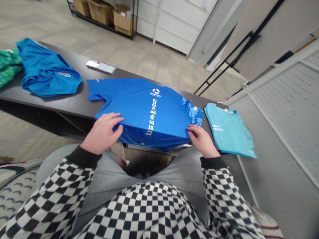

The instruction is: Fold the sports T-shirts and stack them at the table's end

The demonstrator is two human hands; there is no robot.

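Observation:
A blue T-shirt (134, 103) lies spread across the dark table, its collar side to the right and one sleeve toward the far left. White and yellow print runs down its middle, and the right sleeve is patterned light blue. Its near part hangs over the table's front edge. My left hand (102, 131) rests on the near left part of the shirt, fingers stretched out and thumb apart. At the near right side, my right hand (202, 141) touches the fabric with its fingertips, thumb and fingers slightly apart. Neither hand visibly grips the cloth.
A folded turquoise T-shirt (230, 131) lies right, beside a grey perforated panel (289, 126). A crumpled blue garment (47, 71) and green patterned cloth (8, 66) lie left. A flat, shiny packet (101, 66) sits at the table's (74, 59) far edge. Cardboard boxes (101, 13) stand on a rack beyond.

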